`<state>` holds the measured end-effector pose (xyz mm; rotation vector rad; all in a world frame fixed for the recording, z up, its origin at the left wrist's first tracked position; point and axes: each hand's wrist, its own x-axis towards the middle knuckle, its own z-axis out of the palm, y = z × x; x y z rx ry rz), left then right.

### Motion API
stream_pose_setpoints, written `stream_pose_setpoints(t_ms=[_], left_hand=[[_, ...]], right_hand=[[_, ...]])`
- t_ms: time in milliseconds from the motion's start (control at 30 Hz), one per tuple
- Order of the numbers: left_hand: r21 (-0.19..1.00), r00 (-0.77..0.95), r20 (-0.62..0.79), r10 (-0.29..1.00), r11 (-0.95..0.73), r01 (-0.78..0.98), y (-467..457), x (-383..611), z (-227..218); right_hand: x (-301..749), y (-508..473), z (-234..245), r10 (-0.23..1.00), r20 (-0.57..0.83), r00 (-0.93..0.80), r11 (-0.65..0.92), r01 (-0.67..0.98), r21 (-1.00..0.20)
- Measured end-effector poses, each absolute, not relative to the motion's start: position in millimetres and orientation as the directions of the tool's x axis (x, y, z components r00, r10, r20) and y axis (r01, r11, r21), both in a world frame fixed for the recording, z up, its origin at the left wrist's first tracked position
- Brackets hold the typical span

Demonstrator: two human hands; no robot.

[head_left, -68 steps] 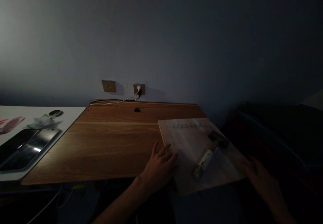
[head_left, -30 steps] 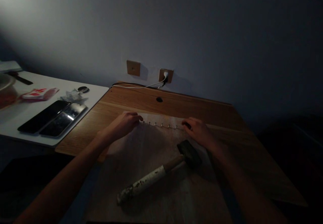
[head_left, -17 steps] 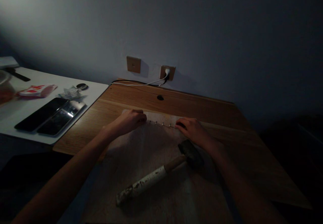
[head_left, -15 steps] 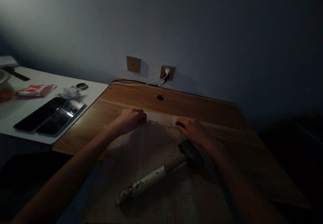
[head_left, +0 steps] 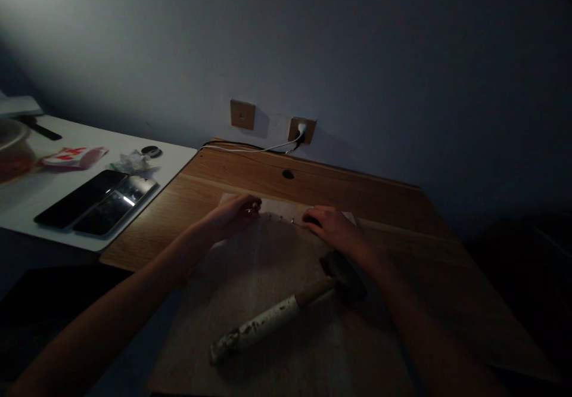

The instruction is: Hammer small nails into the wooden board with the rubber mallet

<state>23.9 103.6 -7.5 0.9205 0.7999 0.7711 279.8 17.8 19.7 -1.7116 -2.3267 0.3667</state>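
A pale wooden board (head_left: pixel 263 266) lies on the brown desk (head_left: pixel 201 194) in dim light, with a short row of small nails (head_left: pixel 286 219) standing near its far edge. My left hand (head_left: pixel 232 212) rests at the left end of that row with its fingers curled into a pinch. At the right end my right hand (head_left: pixel 333 230) lies palm down, its fingertips bent onto the nails. What either hand grips is too dark to make out. A hammer (head_left: pixel 268 324) with a paint-spattered handle lies on the board, its dark head just behind my right wrist.
Two dark phones (head_left: pixel 96 203) lie side by side on a white table (head_left: pixel 27 212) to the left, beside a red-and-white packet (head_left: pixel 74 155) and small clutter. A white cable (head_left: pixel 250 148) runs to a wall socket (head_left: pixel 301 130). The desk's right edge drops into darkness.
The board was pulled from the desk's right side to in front of me. Both hands went to the nail row, and my right hand has crept left along it.
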Motion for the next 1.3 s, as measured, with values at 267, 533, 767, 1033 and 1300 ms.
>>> stream_pose_setpoints(t_ms=[267, 533, 767, 1033, 1300], left_hand=[[0.981, 0.555, -0.156, 0.817, 0.064, 0.181, 101, 26, -6], [0.547, 0.723, 0.107, 0.682, -0.647, 0.53, 101, 36, -4], [0.62, 0.702, 0.196, 0.685, -0.641, 0.452, 104, 47, -1], [0.991, 0.599, -0.131, 0.79, 0.104, 0.08, 100, 51, 6], [0.653, 0.595, -0.451, 0.665, 0.7, -0.288, 82, 36, -1]], right_hand=[[280, 25, 28, 0.941, 0.05, -0.336, 0.334, 0.885, -0.325], [259, 34, 31, 0.938, 0.057, -0.341, 0.338, 0.872, -0.353], [251, 36, 22, 0.927, 0.007, -0.375, 0.355, 0.87, -0.343], [242, 40, 32, 0.926, 0.063, -0.373, 0.373, 0.873, -0.313], [228, 47, 22, 0.92, 0.011, -0.391, 0.376, 0.878, -0.294]])
